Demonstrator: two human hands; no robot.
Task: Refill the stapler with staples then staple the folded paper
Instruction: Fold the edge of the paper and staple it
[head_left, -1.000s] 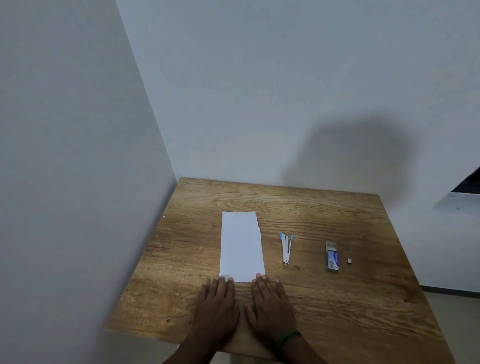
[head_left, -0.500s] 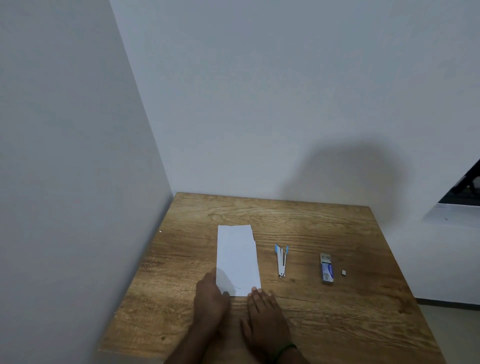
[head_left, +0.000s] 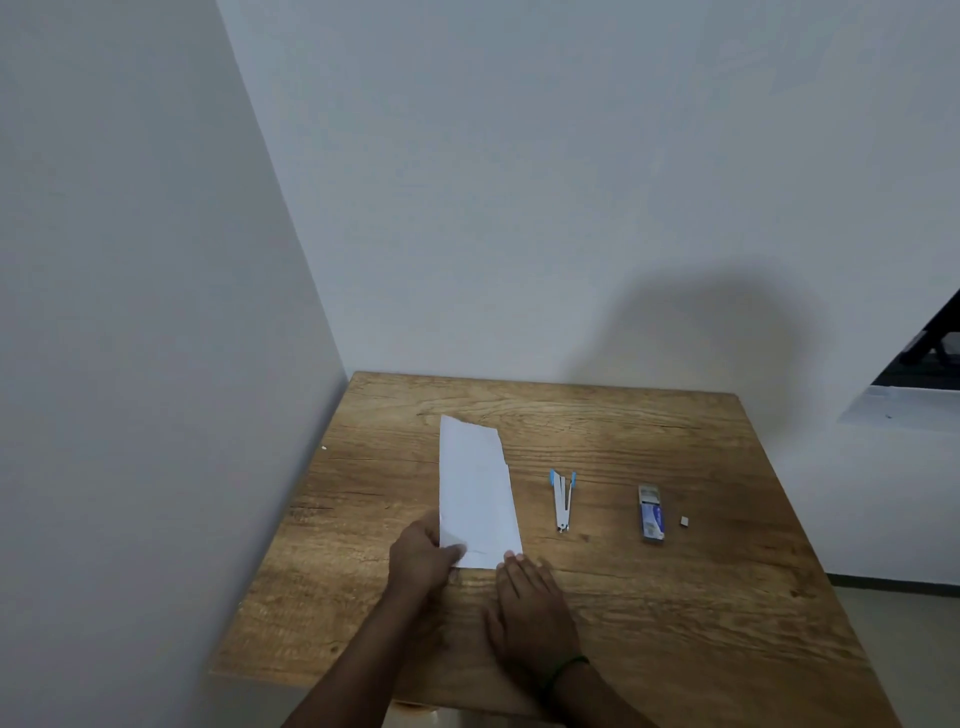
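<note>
chg: your L hand (head_left: 423, 558) now pinches paper (head_left: 475, 488) near-left edge, lifted off table (head_left: 675, 597) | R hand (head_left: 530, 603) flat at near-right corner | stapler (head_left: 562, 499) right of paper, long axis near-far, blue tips away

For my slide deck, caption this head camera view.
Left hand grips the folded paper; stapler and staple box lie beside it.

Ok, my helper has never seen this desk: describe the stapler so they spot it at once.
On the wooden table, look right of the white folded paper. The stapler lies between it and the staple box: slim, white, V-shaped, with blue tips at its far end.
</note>
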